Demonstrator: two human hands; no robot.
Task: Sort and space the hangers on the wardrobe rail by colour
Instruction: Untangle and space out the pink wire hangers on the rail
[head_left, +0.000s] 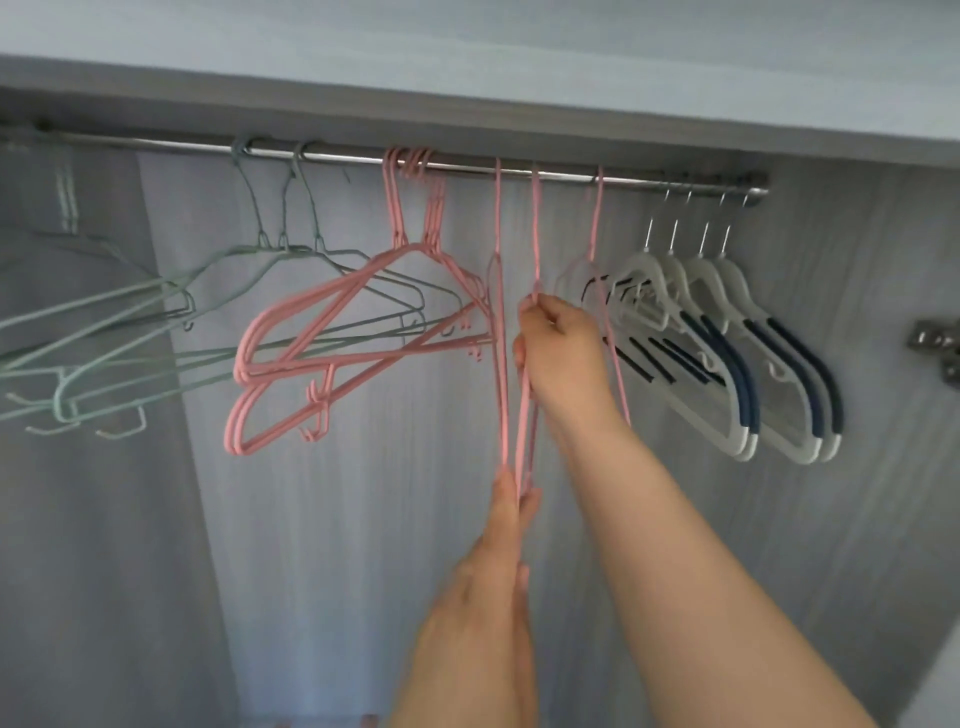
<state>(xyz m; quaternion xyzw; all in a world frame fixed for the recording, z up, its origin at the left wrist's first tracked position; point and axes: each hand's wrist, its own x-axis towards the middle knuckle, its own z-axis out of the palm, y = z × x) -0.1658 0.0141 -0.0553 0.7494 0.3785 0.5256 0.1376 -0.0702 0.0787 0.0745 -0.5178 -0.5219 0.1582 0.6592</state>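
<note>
A metal rail runs across the wardrobe under a shelf. Pale green hangers hang at the left. A bunch of pink hangers hangs in the middle, swung out to the left. Three more pink hangers hang edge-on to their right. My right hand grips the neck of the middle one. My left hand pinches the bottom ends of two of these pink hangers. White hangers with dark blue grips hang at the right end.
The grey wardrobe back panel is behind everything. A metal door hinge sticks out on the right wall. The shelf edge sits just above the rail.
</note>
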